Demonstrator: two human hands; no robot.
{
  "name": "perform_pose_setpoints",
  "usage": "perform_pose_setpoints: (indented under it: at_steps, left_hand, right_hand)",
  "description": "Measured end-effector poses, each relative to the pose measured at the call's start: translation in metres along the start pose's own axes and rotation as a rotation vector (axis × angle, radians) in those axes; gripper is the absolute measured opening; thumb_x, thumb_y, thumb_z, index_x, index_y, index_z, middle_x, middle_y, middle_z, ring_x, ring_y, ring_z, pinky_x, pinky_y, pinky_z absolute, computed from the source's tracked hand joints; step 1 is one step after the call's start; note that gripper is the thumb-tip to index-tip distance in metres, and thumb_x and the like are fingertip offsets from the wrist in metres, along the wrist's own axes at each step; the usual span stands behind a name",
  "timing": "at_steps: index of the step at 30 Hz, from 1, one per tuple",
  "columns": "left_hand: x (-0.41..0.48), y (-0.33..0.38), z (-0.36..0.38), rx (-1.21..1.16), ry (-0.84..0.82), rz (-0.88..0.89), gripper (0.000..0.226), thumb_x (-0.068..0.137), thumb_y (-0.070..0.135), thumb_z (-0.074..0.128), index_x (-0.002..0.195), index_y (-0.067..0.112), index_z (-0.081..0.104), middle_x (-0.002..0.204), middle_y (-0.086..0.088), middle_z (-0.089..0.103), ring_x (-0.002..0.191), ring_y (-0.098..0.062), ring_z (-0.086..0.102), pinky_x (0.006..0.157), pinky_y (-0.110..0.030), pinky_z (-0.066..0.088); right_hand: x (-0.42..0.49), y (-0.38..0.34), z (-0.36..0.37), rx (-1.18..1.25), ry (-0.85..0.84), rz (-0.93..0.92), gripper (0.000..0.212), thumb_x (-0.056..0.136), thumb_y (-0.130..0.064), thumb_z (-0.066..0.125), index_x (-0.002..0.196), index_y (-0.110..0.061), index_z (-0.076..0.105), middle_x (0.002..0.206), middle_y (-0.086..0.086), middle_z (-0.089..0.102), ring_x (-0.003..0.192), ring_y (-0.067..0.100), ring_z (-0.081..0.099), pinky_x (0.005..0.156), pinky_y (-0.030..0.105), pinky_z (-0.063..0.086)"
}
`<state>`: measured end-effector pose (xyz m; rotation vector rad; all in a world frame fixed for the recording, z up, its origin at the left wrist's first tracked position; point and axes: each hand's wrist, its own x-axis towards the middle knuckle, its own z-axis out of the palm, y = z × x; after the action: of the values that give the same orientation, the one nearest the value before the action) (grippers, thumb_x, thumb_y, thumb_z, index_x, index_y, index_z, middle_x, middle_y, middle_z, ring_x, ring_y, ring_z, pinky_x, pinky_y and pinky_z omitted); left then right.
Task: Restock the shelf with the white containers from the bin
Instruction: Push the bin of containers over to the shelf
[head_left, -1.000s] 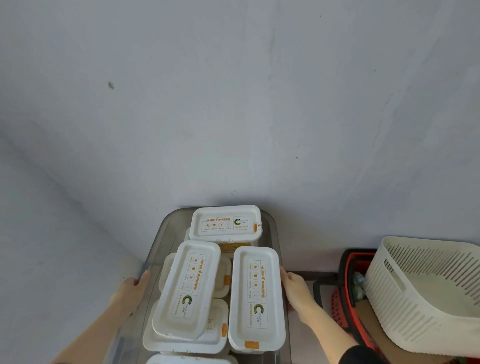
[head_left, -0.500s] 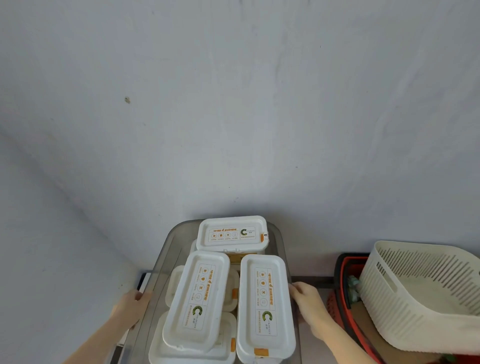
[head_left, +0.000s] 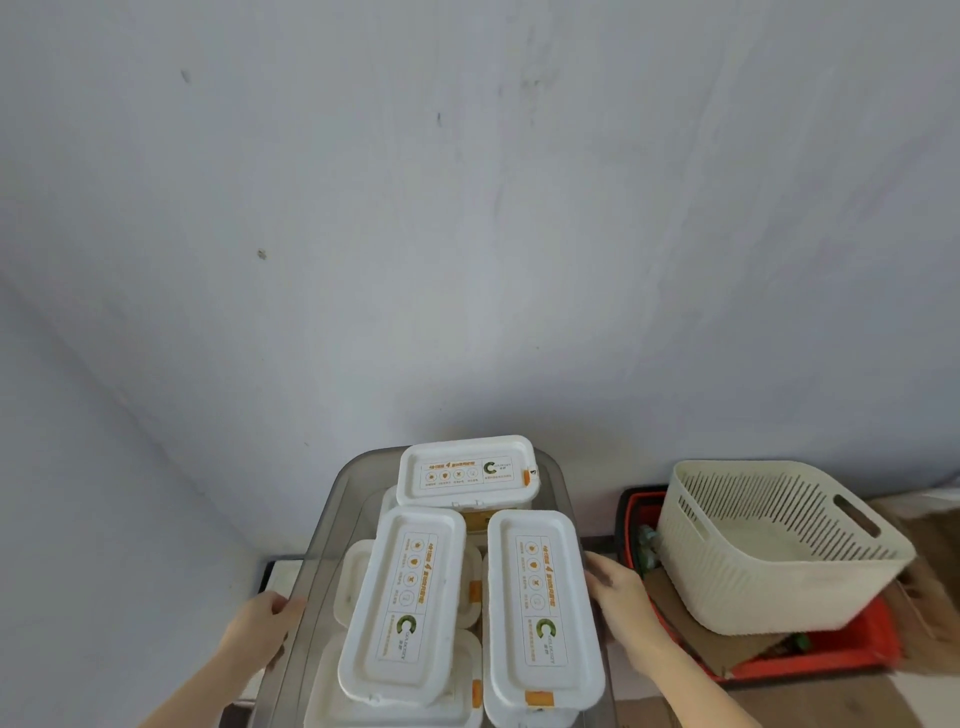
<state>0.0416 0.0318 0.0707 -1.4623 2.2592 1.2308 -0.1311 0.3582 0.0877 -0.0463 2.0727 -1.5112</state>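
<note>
While both hands grip it, the clear grey bin (head_left: 332, 512) sits low in the view against a pale wall (head_left: 467, 208). On the bin's left wall the left hand (head_left: 260, 631) is wrapped, fingers curled over the rim; on its right wall the right hand (head_left: 621, 592) is pressed, fingers closed against the side. Inside the bin lie stacked white containers (head_left: 408, 603) with orange-printed lids: one crosswise at the far end, two lengthwise nearer. Right of the bin, a cream slotted basket (head_left: 769, 561) rests tilted on a red crate (head_left: 810, 662).
</note>
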Motion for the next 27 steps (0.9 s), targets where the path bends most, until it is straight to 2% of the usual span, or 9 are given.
perform_pose_setpoints:
  at_steps: [5, 7, 11, 14, 16, 17, 20, 22, 27]
  left_hand:
    - [-0.024, 0.025, -0.026, 0.058, 0.029, 0.114, 0.043, 0.094, 0.021, 0.049, 0.055, 0.011, 0.036, 0.027, 0.005, 0.035, 0.032, -0.018, 0.035, 0.048, -0.024, 0.031]
    - [-0.033, 0.037, -0.035, 0.055, 0.037, 0.166, 0.043, 0.094, 0.020, 0.050, 0.054, 0.011, 0.037, 0.027, 0.005, 0.035, 0.033, -0.018, 0.036, 0.048, -0.024, 0.031]
    - [-0.047, 0.062, -0.049, 0.047, 0.042, 0.262, 0.043, 0.094, 0.020, 0.051, 0.054, 0.010, 0.039, 0.033, 0.000, 0.039, 0.036, -0.018, 0.038, 0.052, -0.025, 0.035]
    - [-0.058, 0.078, -0.051, 0.050, 0.030, 0.324, 0.042, 0.094, 0.022, 0.051, 0.056, 0.010, 0.039, 0.033, 0.001, 0.040, 0.037, -0.017, 0.037, 0.052, -0.025, 0.033]
    - [-0.065, 0.088, -0.048, 0.063, 0.023, 0.358, 0.043, 0.093, 0.022, 0.052, 0.054, 0.010, 0.039, 0.033, 0.002, 0.040, 0.037, -0.017, 0.038, 0.051, -0.025, 0.034]
    - [-0.068, 0.093, -0.045, 0.062, 0.014, 0.372, 0.044, 0.093, 0.021, 0.052, 0.054, 0.010, 0.038, 0.032, 0.002, 0.040, 0.037, -0.017, 0.038, 0.050, -0.025, 0.034]
    - [-0.082, 0.110, -0.033, 0.062, -0.038, 0.416, 0.044, 0.094, 0.018, 0.051, 0.054, 0.011, 0.034, 0.035, 0.000, 0.036, 0.035, -0.016, 0.035, 0.047, -0.025, 0.030]
    - [-0.094, 0.122, -0.019, 0.071, -0.082, 0.446, 0.041, 0.094, 0.019, 0.050, 0.057, 0.012, 0.034, 0.040, -0.001, 0.035, 0.034, -0.015, 0.034, 0.046, -0.024, 0.029]
    - [-0.126, 0.149, 0.024, 0.068, -0.145, 0.467, 0.042, 0.094, 0.020, 0.051, 0.056, 0.012, 0.034, 0.039, 0.001, 0.033, 0.035, -0.015, 0.033, 0.045, -0.021, 0.031]
  right_hand:
    - [-0.039, -0.027, -0.011, 0.042, 0.077, -0.070, 0.018, 0.091, -0.013, 0.053, 0.104, -0.017, 0.065, 0.092, -0.008, 0.067, 0.087, 0.004, 0.062, 0.070, 0.019, 0.047]
    - [-0.054, -0.035, -0.016, 0.066, 0.113, -0.090, 0.019, 0.091, -0.013, 0.054, 0.106, -0.015, 0.065, 0.093, -0.008, 0.067, 0.090, 0.005, 0.061, 0.077, 0.023, 0.049]
    - [-0.078, -0.045, -0.029, 0.090, 0.191, -0.126, 0.033, 0.089, -0.019, 0.056, 0.120, -0.011, 0.060, 0.111, 0.005, 0.068, 0.106, 0.019, 0.062, 0.099, 0.046, 0.046]
    - [-0.094, -0.047, -0.042, 0.112, 0.230, -0.143, 0.035, 0.088, -0.021, 0.057, 0.122, -0.012, 0.059, 0.116, 0.010, 0.066, 0.109, 0.023, 0.061, 0.099, 0.050, 0.045]
    - [-0.108, -0.050, -0.051, 0.141, 0.256, -0.135, 0.027, 0.089, -0.016, 0.055, 0.115, -0.015, 0.063, 0.109, 0.010, 0.069, 0.103, 0.024, 0.064, 0.096, 0.049, 0.048]
    - [-0.117, -0.052, -0.056, 0.155, 0.262, -0.141, 0.022, 0.090, -0.013, 0.054, 0.107, -0.019, 0.066, 0.101, 0.008, 0.071, 0.097, 0.022, 0.066, 0.090, 0.045, 0.052]
    - [-0.137, -0.052, -0.076, 0.203, 0.306, -0.162, 0.025, 0.091, -0.007, 0.050, 0.102, -0.027, 0.061, 0.085, -0.008, 0.068, 0.079, 0.005, 0.066, 0.063, 0.017, 0.053]
    - [-0.151, -0.048, -0.094, 0.247, 0.350, -0.162, 0.026, 0.091, -0.006, 0.050, 0.103, -0.026, 0.060, 0.081, -0.009, 0.067, 0.073, 0.002, 0.063, 0.052, 0.012, 0.049]
    - [-0.171, -0.023, -0.139, 0.224, 0.444, -0.094, 0.025, 0.091, -0.009, 0.052, 0.113, -0.010, 0.064, 0.095, 0.004, 0.069, 0.089, 0.019, 0.063, 0.074, 0.034, 0.050]
